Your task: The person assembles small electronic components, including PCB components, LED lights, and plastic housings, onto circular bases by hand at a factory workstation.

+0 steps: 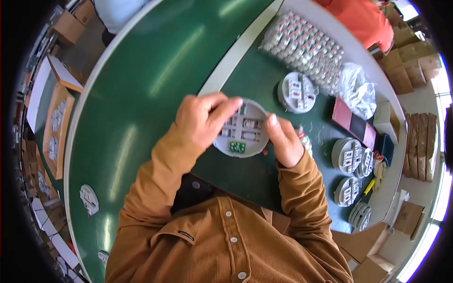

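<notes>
In front of my chest I hold a round grey plastic housing point(227, 145), tilted with its inside facing me. It has several metal clips and a small green circuit board point(237, 147) at its lower edge; another green board point(243, 110) shows at the top. My left hand point(200, 120) is closed at the upper left rim, its thumb and forefinger tips beside the top board. What lies under those tips is hidden. My right hand point(286, 143) grips the right rim, thumb on the face and fingers mostly hidden behind.
Beyond the right hand stands another round housing point(298, 92), near a wrapped bundle of metallic parts point(304, 47). A clear plastic bag point(357, 89), a pink box point(348, 118) and several housings point(348, 154) line the right. A grey divider point(226, 70) crosses the green table point(155, 52). Two people are across it.
</notes>
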Action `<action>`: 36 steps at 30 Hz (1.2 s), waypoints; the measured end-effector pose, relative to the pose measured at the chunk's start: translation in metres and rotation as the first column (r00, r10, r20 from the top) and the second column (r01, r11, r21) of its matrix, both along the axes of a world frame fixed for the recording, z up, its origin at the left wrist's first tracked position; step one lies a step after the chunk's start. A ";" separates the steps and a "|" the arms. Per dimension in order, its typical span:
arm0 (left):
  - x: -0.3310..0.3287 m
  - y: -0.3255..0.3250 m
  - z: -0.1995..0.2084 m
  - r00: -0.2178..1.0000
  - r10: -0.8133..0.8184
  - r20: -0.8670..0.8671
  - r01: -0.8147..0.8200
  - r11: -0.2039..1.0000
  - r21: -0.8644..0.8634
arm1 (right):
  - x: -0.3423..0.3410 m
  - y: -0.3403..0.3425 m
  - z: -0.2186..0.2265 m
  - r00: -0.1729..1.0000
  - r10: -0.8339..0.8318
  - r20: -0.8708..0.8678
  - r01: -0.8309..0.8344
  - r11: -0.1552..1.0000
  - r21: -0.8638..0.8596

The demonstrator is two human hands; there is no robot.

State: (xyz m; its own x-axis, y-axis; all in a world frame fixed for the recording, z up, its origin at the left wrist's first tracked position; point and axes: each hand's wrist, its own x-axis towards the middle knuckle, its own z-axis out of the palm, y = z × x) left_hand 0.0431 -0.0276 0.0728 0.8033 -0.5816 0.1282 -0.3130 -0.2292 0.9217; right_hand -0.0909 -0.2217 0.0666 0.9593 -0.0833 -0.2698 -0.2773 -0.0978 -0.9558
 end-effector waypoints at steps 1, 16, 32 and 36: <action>-0.003 -0.003 -0.002 0.999 0.027 0.031 -0.029 0.998 0.058 | -0.003 0.002 -0.009 0.997 -0.070 -0.028 0.072 0.994 0.078; 0.003 0.010 -0.055 0.999 0.033 -0.010 -0.033 0.999 0.043 | 0.001 0.012 -0.040 0.986 -0.163 -0.020 0.162 0.949 0.271; 0.004 0.008 -0.057 0.999 0.036 -0.041 -0.036 0.999 0.010 | 0.003 0.006 -0.044 0.989 -0.146 -0.014 0.144 0.948 0.285; 0.005 0.007 -0.054 0.999 0.042 -0.025 -0.041 0.998 0.037 | 0.000 0.000 -0.051 0.991 -0.137 -0.003 0.132 0.949 0.287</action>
State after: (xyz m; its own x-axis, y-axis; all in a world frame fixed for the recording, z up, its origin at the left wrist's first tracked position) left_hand 0.0477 -0.0202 0.0186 0.8295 -0.5517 0.0865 -0.2786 -0.2746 0.9203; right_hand -0.0909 -0.2213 0.0158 0.9492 -0.1334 -0.2851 -0.2527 0.2169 -0.9429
